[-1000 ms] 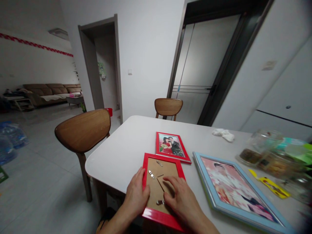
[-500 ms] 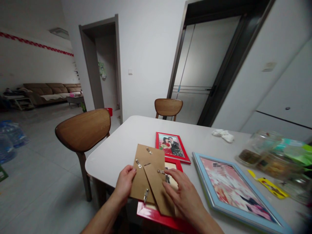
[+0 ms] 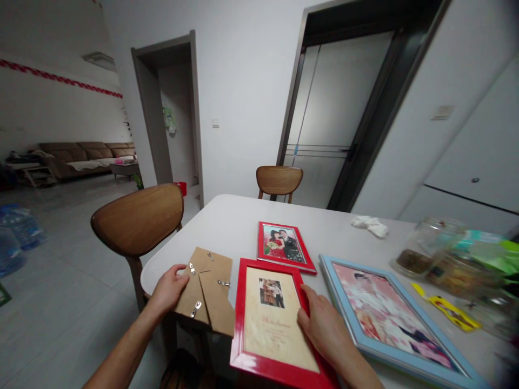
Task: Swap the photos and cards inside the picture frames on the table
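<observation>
My left hand (image 3: 169, 289) pinches the left edge of a brown backing board (image 3: 214, 297) with metal clips and a stand leg. The board rests near the table's left front edge. Beside it, a red picture frame (image 3: 240, 319) lies face up, showing a cream insert sheet (image 3: 270, 335) with a small photo printed on it. My right hand (image 3: 326, 327) grips the frame's right edge, thumb over the front; some of its fingers are hidden. Just behind lies a smaller red frame (image 3: 307, 265) with a photo of a couple.
A large light blue picture frame (image 3: 344, 319) lies to the right. Beyond it are glass jars (image 3: 421, 251), a yellow packet (image 3: 454, 312) and a crumpled white tissue (image 3: 370, 226). Wooden chairs stand at the left (image 3: 138, 219) and far side (image 3: 279, 179) of the white table (image 3: 227, 221).
My left hand has moved the backing board left, off the red frame, uncovering the insert. My right hand has left the board and taken hold of the frame's right edge.
</observation>
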The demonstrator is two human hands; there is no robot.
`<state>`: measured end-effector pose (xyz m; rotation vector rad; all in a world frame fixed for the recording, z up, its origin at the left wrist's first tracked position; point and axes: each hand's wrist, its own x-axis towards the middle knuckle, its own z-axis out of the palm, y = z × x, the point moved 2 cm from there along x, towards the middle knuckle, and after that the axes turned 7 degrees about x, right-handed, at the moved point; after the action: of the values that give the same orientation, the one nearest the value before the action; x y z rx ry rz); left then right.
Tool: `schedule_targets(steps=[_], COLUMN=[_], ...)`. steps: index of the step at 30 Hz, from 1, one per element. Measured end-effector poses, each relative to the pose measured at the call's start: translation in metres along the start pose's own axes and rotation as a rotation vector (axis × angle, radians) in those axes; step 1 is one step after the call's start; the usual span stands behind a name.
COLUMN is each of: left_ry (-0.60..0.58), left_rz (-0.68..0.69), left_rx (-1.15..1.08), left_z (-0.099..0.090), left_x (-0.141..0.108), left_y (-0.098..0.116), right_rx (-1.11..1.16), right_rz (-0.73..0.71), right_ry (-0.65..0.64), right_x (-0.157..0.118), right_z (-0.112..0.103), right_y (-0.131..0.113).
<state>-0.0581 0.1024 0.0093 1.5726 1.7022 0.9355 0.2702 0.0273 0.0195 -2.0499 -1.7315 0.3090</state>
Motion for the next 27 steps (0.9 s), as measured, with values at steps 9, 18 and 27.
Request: schedule_targets(steps=[9,18,27], left_ry=[0.142,-0.391,-0.334], left_rz=[0.307,0.504,0.794], left_rx=[0.264,0.152,0.199], left_z=[0.033,0.114,0.126], left_x=[-0.03,-0.111,-0.12], left_y=[0.032,0.096,0.125], right_rx=[0.956,1.325,1.307], right_rz=[0.236,0.448,0.308], right_ry=[-0.097,-0.112,-0.124], right_x=[-0.004,-0.016,-0.017], right_z=[-0.009,-0.026,-0.027], right_y=[0.003,-0.014,-0.018])
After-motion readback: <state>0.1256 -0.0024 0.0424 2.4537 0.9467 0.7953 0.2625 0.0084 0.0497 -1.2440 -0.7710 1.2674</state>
